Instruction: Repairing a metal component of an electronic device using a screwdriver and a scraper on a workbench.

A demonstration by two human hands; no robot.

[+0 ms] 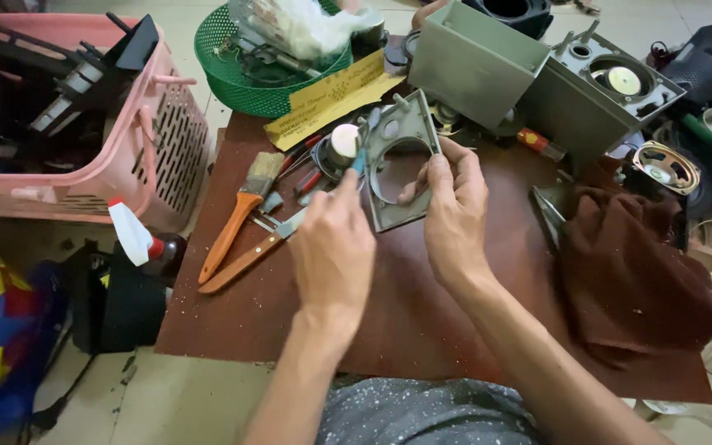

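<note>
Grey speaker panel [400,165] upright between hands, long axis vertical. Right hand [455,206] pinches its edge; left hand [335,239] closed on blue-handled tool [359,161] beside it.

A pink slotted plastic basket [125,140] stood left of the brown wooden board [422,321]. A green mesh bowl [232,78] sat behind an orange-handled paintbrush [241,210], while a crumpled brown cloth [628,272] lay right, near a grey metal box [475,62].
</note>
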